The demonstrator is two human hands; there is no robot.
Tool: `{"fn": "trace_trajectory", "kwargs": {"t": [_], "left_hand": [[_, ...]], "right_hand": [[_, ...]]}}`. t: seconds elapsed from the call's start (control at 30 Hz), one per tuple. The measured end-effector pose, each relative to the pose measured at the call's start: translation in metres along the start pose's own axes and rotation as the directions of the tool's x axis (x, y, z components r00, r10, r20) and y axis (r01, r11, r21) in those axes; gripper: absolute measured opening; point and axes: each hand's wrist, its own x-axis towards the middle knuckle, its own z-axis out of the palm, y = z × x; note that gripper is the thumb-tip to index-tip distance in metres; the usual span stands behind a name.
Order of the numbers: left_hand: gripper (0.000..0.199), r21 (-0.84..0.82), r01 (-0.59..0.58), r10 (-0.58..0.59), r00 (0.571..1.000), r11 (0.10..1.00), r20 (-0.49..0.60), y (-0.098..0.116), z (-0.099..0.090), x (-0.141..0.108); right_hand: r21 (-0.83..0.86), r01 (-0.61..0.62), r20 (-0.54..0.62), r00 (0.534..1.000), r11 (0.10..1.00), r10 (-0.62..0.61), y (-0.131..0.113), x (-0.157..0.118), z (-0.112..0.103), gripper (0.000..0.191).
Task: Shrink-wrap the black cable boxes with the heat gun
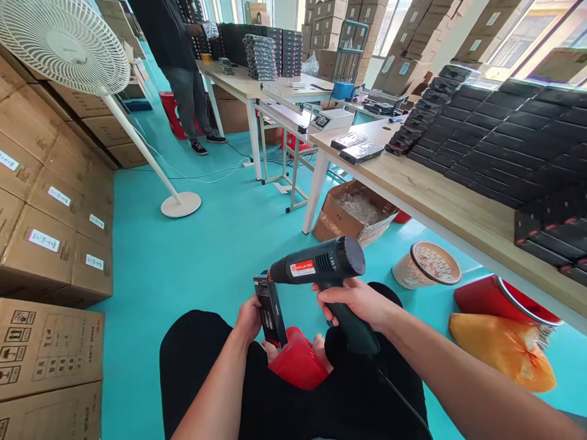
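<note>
My right hand (351,300) is wrapped round the handle of a dark heat gun (321,264) with a red and white label. Its nozzle points left, right at the top end of a narrow black box (271,311); whether they touch I cannot tell. My left hand (250,318) grips that box by its left side and keeps it tilted upright above my lap. From the base of the handle a dark cord (403,400) runs down to the right. Below the box, a red seat (300,360) shows between my legs.
Cardboard cartons (55,201) are stacked at the left, beside a white standing fan (181,205). On the right, a wooden table (426,177) carries stacked black boxes (513,134). Under or beside it are an open carton (358,208), a bin (424,269) and an orange bag (499,348). Another person (178,67) stands behind.
</note>
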Motion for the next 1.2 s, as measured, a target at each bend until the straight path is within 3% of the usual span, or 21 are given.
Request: {"fn": "trace_trajectory", "kwargs": {"t": [0.13,0.2,0.27,0.37,0.5,0.8,0.9,1.07,1.2], "left_hand": [[0.025,0.001,-0.088,0.088,0.996,0.996,-0.027,0.006,-0.001,0.003],[0.024,0.000,-0.145,0.144,0.987,0.989,-0.063,0.010,-0.002,0.003],[0.026,0.008,-0.205,0.204,0.975,0.979,-0.082,0.012,-0.002,0.002],[0.036,0.142,-0.300,0.306,0.952,0.943,-0.018,0.013,0.000,-0.001],[0.030,0.379,-0.425,0.413,0.903,0.822,0.118,0.013,0.005,-0.005],[0.037,0.569,-0.506,0.530,0.836,0.648,0.140,0.003,-0.009,0.007],[0.035,0.601,-0.540,0.570,0.805,0.589,0.166,-0.001,-0.013,0.012],[0.026,0.647,-0.608,0.639,0.733,0.460,0.234,-0.005,-0.016,0.019],[0.025,0.665,-0.622,0.654,0.711,0.414,0.258,-0.006,-0.018,0.021]], "right_hand": [[-0.227,-0.086,0.177,0.976,0.970,0.128,0.027,-0.015,-0.004,0.018],[-0.219,-0.158,0.200,0.958,0.963,0.203,0.049,-0.024,-0.008,0.016],[-0.102,-0.181,0.071,0.980,0.978,0.188,0.067,-0.027,-0.016,0.016],[0.193,-0.107,-0.143,0.980,0.975,0.136,0.077,-0.025,-0.028,0.027],[0.455,-0.015,-0.173,0.979,0.890,0.105,0.064,-0.021,-0.041,0.031],[0.434,-0.076,-0.114,0.984,0.898,0.138,0.049,-0.021,-0.049,0.030],[0.365,-0.072,-0.131,0.983,0.928,0.127,0.049,-0.019,-0.038,0.029],[0.166,-0.116,-0.016,0.993,0.979,0.120,0.033,-0.014,0.002,0.031],[0.030,-0.095,-0.110,0.989,0.995,0.098,0.017,-0.009,0.018,0.025]]}}
